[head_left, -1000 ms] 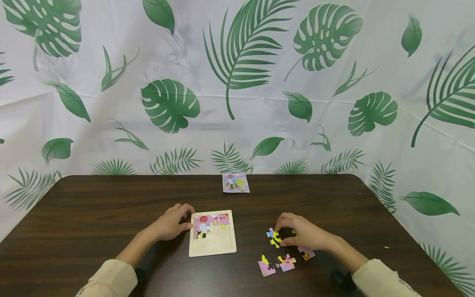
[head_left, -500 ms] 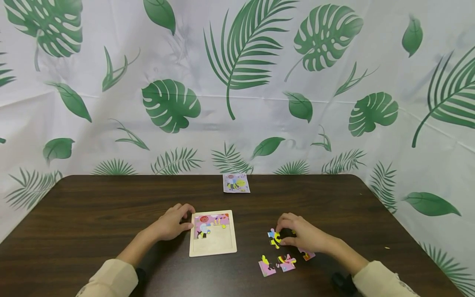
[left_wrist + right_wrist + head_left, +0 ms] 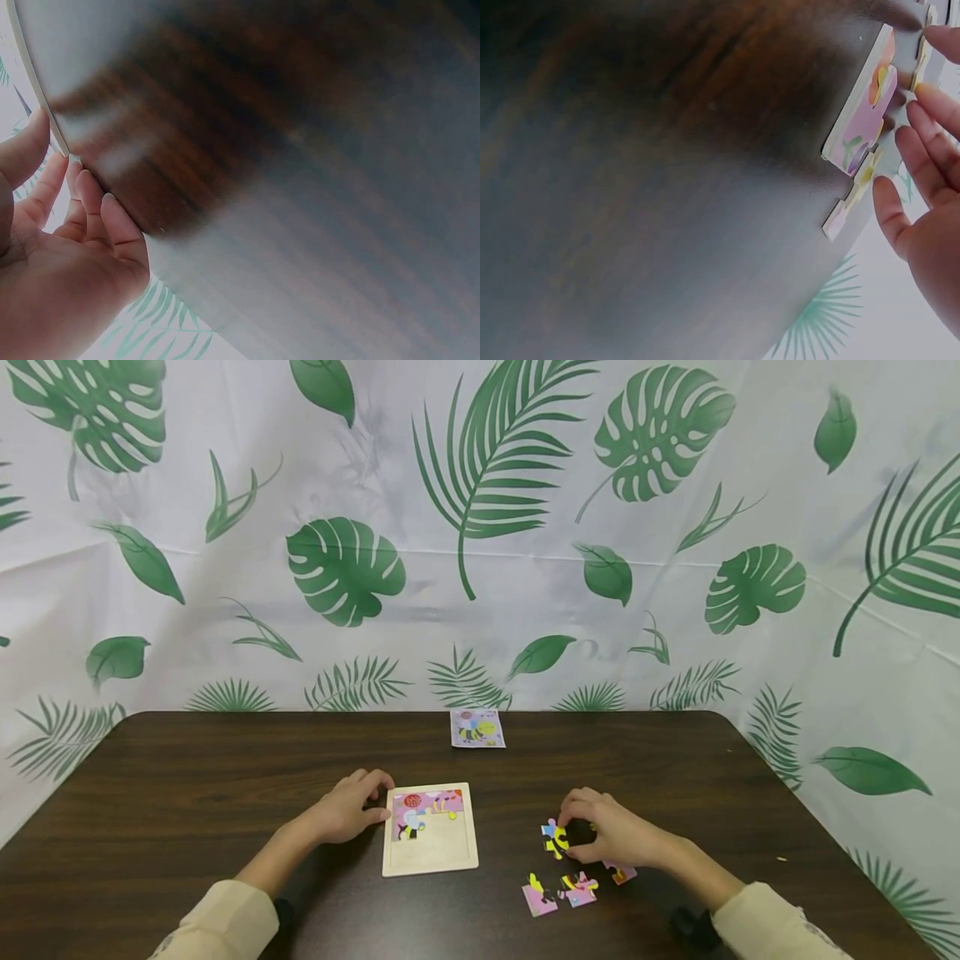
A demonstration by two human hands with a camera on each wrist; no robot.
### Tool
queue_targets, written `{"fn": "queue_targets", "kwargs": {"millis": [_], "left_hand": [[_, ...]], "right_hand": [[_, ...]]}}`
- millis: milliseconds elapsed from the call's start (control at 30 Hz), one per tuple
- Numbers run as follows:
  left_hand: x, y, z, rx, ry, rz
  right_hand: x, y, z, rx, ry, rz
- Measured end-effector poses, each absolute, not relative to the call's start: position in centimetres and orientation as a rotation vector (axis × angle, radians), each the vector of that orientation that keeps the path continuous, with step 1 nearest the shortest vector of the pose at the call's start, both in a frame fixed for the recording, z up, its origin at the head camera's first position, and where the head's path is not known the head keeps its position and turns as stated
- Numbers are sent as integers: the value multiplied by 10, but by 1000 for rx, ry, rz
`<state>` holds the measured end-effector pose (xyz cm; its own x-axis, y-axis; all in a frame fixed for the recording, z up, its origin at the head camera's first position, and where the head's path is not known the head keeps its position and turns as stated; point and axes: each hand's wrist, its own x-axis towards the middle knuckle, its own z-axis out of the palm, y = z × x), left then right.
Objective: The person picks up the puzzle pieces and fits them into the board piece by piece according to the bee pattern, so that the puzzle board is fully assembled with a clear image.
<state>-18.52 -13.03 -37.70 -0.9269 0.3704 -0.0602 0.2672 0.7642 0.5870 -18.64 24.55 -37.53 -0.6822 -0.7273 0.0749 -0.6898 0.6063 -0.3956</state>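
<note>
My left hand holds the left edge and upper left corner of a square wooden puzzle tray, thumb and index finger on its frame. Several joined pieces, pink with parts of a bee, fill the tray's top and left side; bare wood shows in the rest. To the right, my right hand pinches a yellow, black and blue puzzle piece between thumb and index finger, low over the table. In the right wrist view a pink piece lies beside the fingers.
Two loose pink pieces, one with a yellow tip and one with red and yellow, lie in front of the right hand. Another pink piece is partly under that hand. A bee picture card lies at the table's back edge.
The puzzle piece at the right fingertips has turned very slightly. Both hands and the tray stay almost where they were.
</note>
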Motion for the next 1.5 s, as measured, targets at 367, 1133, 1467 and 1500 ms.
{"fn": "queue_targets", "kwargs": {"millis": [367, 1133, 1467, 1500], "left_hand": [[-186, -131, -377, 529, 2776, 899], [-185, -130, -376, 502, 2777, 893], [-185, -130, -378, 479, 2786, 882], [-186, -130, -378, 481, 2786, 881]], "right_hand": [[-191, 243, -380, -1240, 2729, -605], [-199, 226, -375, -1249, 2712, -746], [-204, 202, -363, -1204, 2690, -759], [-204, 199, -362, -1189, 2686, -759]]}}
